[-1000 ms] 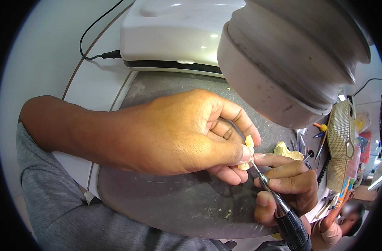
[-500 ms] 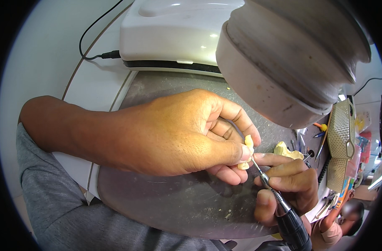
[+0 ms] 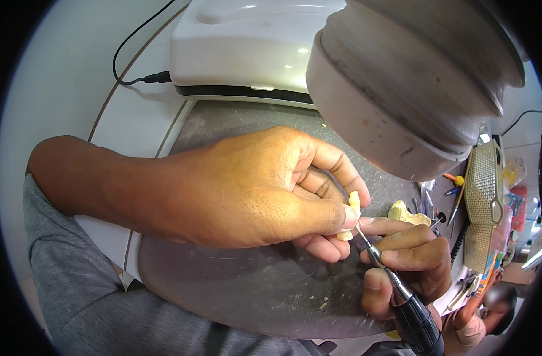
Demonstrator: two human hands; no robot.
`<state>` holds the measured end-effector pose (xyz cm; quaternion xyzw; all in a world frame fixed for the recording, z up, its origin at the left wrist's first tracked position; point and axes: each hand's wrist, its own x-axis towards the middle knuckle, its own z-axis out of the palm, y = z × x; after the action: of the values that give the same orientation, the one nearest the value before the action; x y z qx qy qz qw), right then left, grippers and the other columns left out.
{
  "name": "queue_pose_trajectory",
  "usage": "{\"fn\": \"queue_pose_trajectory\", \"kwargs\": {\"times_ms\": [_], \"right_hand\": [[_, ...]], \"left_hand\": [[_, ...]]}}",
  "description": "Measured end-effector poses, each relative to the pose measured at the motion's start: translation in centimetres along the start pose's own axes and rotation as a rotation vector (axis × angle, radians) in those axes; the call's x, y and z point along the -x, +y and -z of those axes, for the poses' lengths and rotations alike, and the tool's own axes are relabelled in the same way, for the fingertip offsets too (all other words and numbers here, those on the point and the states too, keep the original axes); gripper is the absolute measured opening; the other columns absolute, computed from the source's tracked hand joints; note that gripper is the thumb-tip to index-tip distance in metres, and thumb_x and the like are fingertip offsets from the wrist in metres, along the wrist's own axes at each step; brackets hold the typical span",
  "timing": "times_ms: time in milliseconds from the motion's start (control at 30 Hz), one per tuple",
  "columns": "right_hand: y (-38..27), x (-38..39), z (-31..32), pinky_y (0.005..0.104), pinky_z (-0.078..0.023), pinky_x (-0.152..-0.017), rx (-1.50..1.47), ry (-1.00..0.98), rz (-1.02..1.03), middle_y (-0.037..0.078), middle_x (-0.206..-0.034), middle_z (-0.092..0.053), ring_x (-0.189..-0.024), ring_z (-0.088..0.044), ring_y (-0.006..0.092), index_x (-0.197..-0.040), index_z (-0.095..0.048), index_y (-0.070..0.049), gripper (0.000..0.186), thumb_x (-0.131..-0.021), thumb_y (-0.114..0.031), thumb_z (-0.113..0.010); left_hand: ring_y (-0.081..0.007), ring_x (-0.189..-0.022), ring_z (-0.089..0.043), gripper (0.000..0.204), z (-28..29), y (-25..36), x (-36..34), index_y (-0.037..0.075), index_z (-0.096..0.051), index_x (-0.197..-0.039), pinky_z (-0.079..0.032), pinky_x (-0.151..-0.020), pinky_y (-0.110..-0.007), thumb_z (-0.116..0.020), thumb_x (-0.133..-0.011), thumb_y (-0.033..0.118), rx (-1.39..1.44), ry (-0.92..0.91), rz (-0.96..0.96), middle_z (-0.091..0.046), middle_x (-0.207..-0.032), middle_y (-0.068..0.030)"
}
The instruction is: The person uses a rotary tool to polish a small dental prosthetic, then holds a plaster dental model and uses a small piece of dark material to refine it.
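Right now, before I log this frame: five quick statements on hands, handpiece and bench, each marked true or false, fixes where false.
1. The right hand holds a black-and-silver handpiece. True.
2. The left hand pinches a small cream-coloured piece. True.
3. The handpiece's thin tip points away from the small cream-coloured piece. False: it points toward it; whether they touch is too small to tell.
4. A black cable plug meets the left side of the white box. True.
5. The white box sits nearer the person than the left hand. False: it sits beyond that hand, toward the top of the picture.
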<state>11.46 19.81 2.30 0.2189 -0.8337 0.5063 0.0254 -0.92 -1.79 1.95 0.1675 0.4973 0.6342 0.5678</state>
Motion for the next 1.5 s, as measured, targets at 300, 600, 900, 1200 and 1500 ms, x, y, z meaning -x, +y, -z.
{"fn": "queue_pose_trajectory", "kwargs": {"times_ms": [300,600,900,1200,1500], "right_hand": [[-0.05,0.0,-0.21,0.0435,-0.05,-0.092,0.007,0.013,0.003,0.013,-0.09,-0.058,-0.105,-0.063,0.0356,-0.108,-0.045,-0.003,0.031,-0.086,-0.004,-0.066],[0.21,0.08,-0.21,0.0439,-0.048,-0.094,-0.023,0.009,0.002,0.013,-0.089,-0.057,-0.106,-0.063,0.0362,-0.107,-0.045,-0.003,0.03,-0.086,-0.004,-0.066],[-0.16,-0.1,0.1,0.0447,-0.049,-0.093,-0.002,-0.017,-0.015,0.013,-0.09,-0.058,-0.103,-0.063,0.0361,-0.107,-0.045,-0.003,0.03,-0.086,-0.004,-0.066],[0.12,0.01,-0.15,0.0448,-0.049,-0.093,-0.009,0.007,0.003,0.013,-0.09,-0.058,-0.104,-0.063,0.0359,-0.107,-0.046,-0.003,0.03,-0.085,-0.004,-0.066],[-0.04,-0.06,-0.13,0.0432,-0.05,-0.092,0.025,0.002,0.013,0.013,-0.09,-0.059,-0.103,-0.064,0.0344,-0.108,-0.046,-0.003,0.031,-0.085,-0.005,-0.067]], "left_hand": [[-0.0119,-0.087,-0.07,0.031,-0.01,-0.1,-0.05,-0.01,-0.054,-0.122,-0.059,-0.078,-0.021,-0.057,-0.098,0.009,-0.024,0.018,-0.025,-0.07,-0.095,-0.0122],[-0.0121,-0.086,-0.07,0.031,-0.05,-0.03,0.01,-0.009,-0.053,-0.123,-0.059,-0.078,-0.021,-0.056,-0.098,0.01,-0.016,0.023,-0.02,-0.069,-0.094,-0.0124],[-0.0126,-0.088,-0.069,0.033,-0.05,0.07,-0.04,-0.009,-0.051,-0.124,-0.059,-0.08,-0.022,-0.056,-0.099,0.01,-0.013,0.008,-0.011,-0.069,-0.096,-0.0124],[-0.0134,-0.089,-0.069,0.034,-0.05,0.0,0.0,-0.009,-0.05,-0.125,-0.06,-0.08,-0.023,-0.056,-0.099,0.011,-0.008,0.01,-0.013,-0.068,-0.099,-0.0129],[-0.0134,-0.089,-0.07,0.033,0.04,0.05,0.05,-0.009,-0.051,-0.118,-0.056,-0.082,-0.022,-0.056,-0.096,0.015,-0.013,0.002,-0.005,-0.067,-0.104,-0.0158]]}}
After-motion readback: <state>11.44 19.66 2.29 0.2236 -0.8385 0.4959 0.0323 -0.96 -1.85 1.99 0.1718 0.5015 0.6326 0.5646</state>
